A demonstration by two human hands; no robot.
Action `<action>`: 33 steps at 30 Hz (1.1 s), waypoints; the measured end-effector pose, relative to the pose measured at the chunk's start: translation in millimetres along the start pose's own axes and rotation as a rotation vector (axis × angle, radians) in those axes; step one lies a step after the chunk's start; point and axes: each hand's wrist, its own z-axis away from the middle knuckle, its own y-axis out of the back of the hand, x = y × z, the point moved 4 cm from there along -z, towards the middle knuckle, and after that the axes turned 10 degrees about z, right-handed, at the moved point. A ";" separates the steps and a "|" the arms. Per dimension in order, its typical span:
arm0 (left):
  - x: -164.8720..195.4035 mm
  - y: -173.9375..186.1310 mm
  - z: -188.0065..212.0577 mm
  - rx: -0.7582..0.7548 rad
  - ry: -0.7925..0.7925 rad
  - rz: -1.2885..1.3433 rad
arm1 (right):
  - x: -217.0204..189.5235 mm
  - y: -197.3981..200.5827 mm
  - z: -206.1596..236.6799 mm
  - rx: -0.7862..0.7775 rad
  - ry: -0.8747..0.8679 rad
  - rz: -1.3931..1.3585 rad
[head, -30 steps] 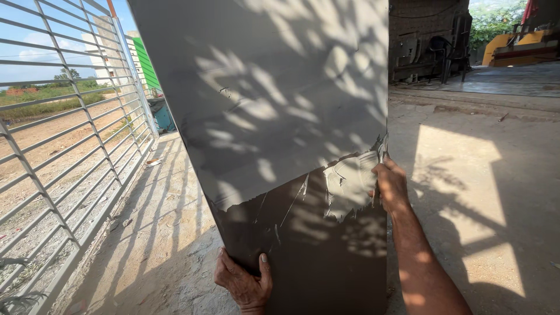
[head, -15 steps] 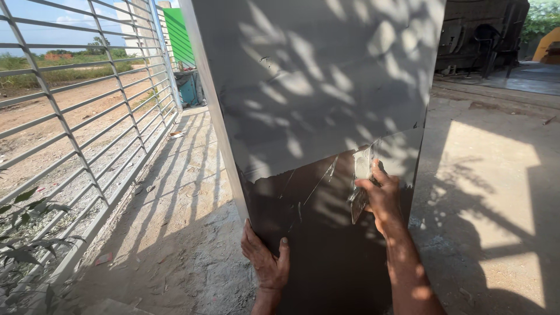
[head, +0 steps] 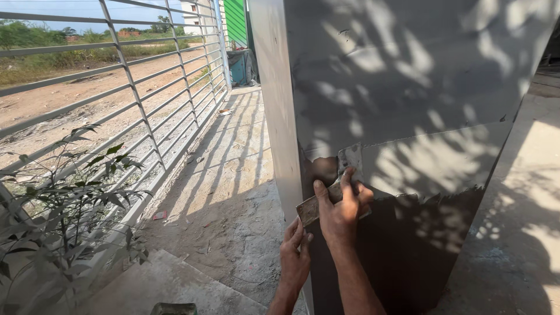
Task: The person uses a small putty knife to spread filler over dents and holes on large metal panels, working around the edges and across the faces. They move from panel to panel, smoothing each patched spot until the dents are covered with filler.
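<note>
A tall square pillar fills the middle; its upper part is coated pale grey and its lower part is bare dark brown. My right hand grips a flat putty blade smeared with grey paste and presses it on the pillar's front face, at the ragged line where the coat ends. Its lower edge sticks out left of my fingers. My left hand rests just below on the pillar's left corner, fingers flat against it, holding nothing.
A metal bar fence runs along the left, with a dirt road behind it. A leafy plant stands at the lower left. Concrete floor with a step edge lies below; a blue bin stands far back.
My view has swung right round the pillar and closer. My right hand moved from the right part of the face to near the left corner, spreading more grey coat. My left hand stays low.
</note>
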 end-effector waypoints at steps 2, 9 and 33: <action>-3.0 4.0 4.7 0.010 0.023 -0.136 | -20.4 -12.2 12.8 -0.087 -0.065 0.052; -12.2 9.0 14.5 -0.028 0.077 -0.084 | -88.2 -33.8 51.3 -0.056 -0.034 0.072; -67.5 -33.0 16.1 0.378 0.341 0.046 | 304.5 84.6 -1.7 -0.126 -0.574 -0.259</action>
